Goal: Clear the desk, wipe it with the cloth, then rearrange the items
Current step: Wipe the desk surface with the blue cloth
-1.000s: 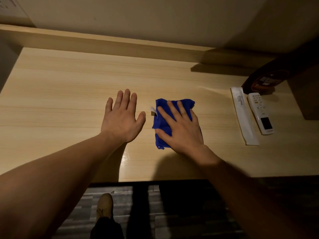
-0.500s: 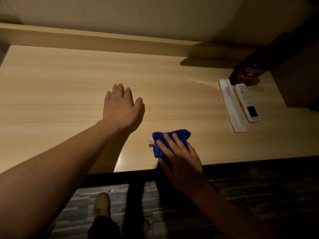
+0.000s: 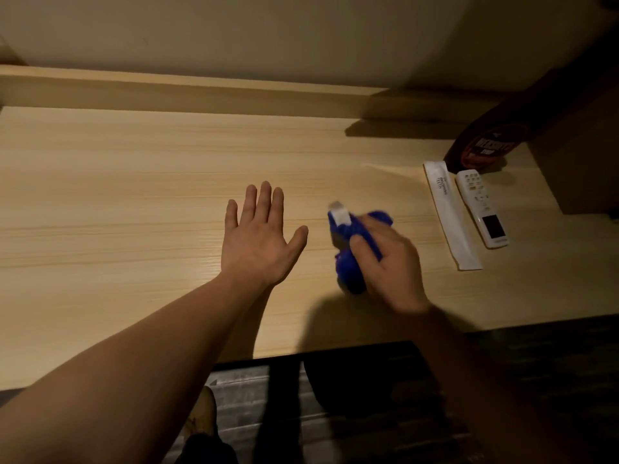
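A light wooden desk point(image 3: 117, 202) fills the view. My left hand point(image 3: 259, 239) rests flat on it near the middle, fingers straight and spread. To its right my right hand point(image 3: 388, 266) grips a bunched blue cloth point(image 3: 348, 266) with a white tag at its top. The cloth bulges out from under my fingers and thumb; whether it touches the desk I cannot tell. At the right side lie a white toothbrush packet point(image 3: 450, 216) and a white remote control point(image 3: 482, 209), side by side.
A dark brown box with a round red label point(image 3: 485, 149) stands at the back right, against a darker wooden panel point(image 3: 576, 155). A raised wooden ledge point(image 3: 167, 88) runs along the back. Below the desk's front edge are dark floor tiles and a shoe point(image 3: 201, 416).
My right hand went from pressing flat on the cloth, sliding it to the front edge, to gripping it bunched up farther back and right. My left hand stays flat on the desk.
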Demonstrator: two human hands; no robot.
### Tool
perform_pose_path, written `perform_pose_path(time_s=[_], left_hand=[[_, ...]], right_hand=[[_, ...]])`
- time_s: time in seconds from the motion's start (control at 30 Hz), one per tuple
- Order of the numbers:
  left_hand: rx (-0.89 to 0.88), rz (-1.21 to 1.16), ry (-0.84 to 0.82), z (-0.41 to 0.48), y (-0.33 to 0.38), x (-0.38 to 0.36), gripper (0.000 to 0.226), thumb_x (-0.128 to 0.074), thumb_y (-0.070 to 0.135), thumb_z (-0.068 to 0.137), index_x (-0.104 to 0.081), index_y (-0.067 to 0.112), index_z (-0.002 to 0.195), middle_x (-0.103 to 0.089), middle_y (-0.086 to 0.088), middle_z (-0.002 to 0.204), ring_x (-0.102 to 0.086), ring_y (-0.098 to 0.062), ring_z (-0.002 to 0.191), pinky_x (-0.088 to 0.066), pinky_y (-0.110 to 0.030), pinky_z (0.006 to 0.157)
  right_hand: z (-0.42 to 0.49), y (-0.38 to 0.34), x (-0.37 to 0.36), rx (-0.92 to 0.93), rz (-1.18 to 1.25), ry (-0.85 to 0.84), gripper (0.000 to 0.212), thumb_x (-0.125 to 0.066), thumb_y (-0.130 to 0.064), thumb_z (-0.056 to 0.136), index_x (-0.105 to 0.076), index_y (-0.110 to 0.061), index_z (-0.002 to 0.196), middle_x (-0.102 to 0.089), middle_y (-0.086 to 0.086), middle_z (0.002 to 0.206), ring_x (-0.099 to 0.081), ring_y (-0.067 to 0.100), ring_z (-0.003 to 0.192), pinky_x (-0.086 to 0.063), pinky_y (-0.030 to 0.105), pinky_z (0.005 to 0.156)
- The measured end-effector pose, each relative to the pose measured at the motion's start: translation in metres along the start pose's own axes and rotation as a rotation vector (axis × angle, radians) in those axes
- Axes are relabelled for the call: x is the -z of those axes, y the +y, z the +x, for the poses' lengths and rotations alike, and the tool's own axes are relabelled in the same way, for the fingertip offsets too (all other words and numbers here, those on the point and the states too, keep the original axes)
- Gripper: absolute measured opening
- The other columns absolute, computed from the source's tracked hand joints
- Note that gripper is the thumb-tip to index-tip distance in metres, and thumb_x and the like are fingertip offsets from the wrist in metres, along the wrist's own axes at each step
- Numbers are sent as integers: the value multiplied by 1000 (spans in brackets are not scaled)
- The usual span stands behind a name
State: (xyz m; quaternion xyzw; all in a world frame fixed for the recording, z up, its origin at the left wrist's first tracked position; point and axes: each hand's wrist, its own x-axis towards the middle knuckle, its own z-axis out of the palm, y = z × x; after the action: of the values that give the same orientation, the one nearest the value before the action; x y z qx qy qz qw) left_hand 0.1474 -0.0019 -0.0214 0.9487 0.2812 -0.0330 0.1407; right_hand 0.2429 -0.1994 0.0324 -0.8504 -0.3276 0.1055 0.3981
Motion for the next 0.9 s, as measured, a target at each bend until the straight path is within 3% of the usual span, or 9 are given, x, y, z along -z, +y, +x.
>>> perform_pose_path(time_s=[0.1, 0.37, 0.5, 0.7, 0.9], left_hand=[[11, 3, -8, 0, -1, 2, 87, -5, 76, 100, 8, 23, 168, 16, -2, 176, 21, -22, 161, 7, -53, 131], [29, 0, -5, 2, -1, 1, 86, -10, 74, 101, 6, 24, 169, 15, 1, 176, 23, -19, 161, 10, -51, 130], [33, 5, -4, 5, -2, 2, 86, -11, 74, 101, 6, 24, 169, 15, 1, 176, 23, -18, 161, 10, -51, 130], [41, 16, -12, 8, -2, 3, 86, -11, 75, 101, 8, 25, 169, 17, 2, 176, 25, -18, 160, 10, -50, 130], [40, 21, -3, 11, -4, 4, 87, -10, 76, 100, 6, 24, 169, 15, 1, 176, 22, -18, 161, 9, -51, 130]], right_hand=[[70, 8, -3, 55, -201, 22, 46, -42, -42, 102, -65, -22, 136, -66, -2, 140, -54, 15, 137, -37, 47, 117], [207, 53, -16, 116, -564, -134, 55, -32, -50, 108, -40, -27, 157, -43, 1, 161, -26, 21, 154, -18, 49, 124], [230, 70, -15, 77, -648, -228, 69, -26, -66, 103, -20, -35, 164, -17, 0, 173, -7, 21, 160, -9, 50, 126], [234, 71, -14, 90, -755, -288, 75, -22, -79, 96, -5, -48, 162, -12, -2, 174, -5, 25, 160, -14, 56, 123], [211, 73, -12, 130, -745, -291, 73, -21, -81, 95, -8, -52, 161, -15, -2, 173, -11, 28, 159, -15, 58, 124]])
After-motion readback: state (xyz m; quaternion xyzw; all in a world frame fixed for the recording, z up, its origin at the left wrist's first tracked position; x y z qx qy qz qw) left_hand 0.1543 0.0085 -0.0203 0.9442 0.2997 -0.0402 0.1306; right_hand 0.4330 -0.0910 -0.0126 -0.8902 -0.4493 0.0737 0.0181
